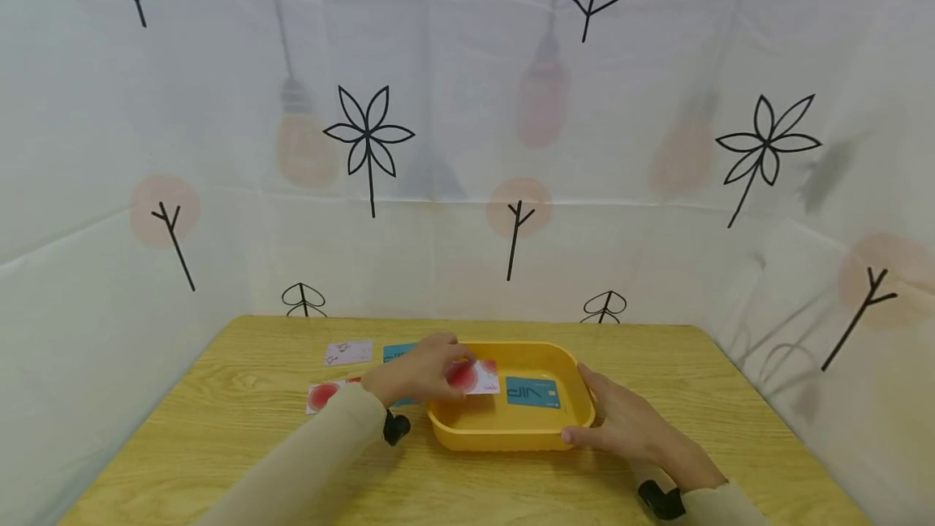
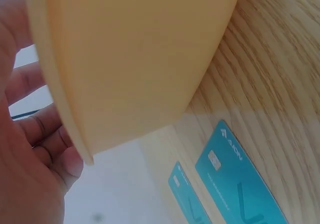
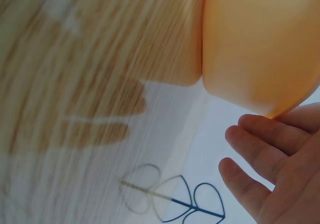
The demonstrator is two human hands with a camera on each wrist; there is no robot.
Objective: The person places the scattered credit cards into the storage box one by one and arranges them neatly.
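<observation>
My left hand point(image 1: 427, 368) pinches a white card with red circles point(image 1: 482, 378) over the left part of a yellow plastic basket point(image 1: 504, 439). Inside the basket a teal VIP card point(image 1: 533, 393) lies flat on the bottom. Against the basket's right side rests my right hand point(image 1: 624, 416), its thumb at the front corner. In the right wrist view its fingers point(image 3: 260, 144) are fairly straight and touch the rim. The left wrist view shows the basket's outer wall point(image 2: 135, 58), which hides the pinched card there.
Left of the basket, a pale pink card point(image 1: 349, 352), another red-and-white card point(image 1: 321, 398) and teal cards point(image 2: 240, 179) lie on the wooden table point(image 1: 241, 396). The left forearm partly covers them. A patterned white curtain point(image 1: 453, 266) stands behind the table.
</observation>
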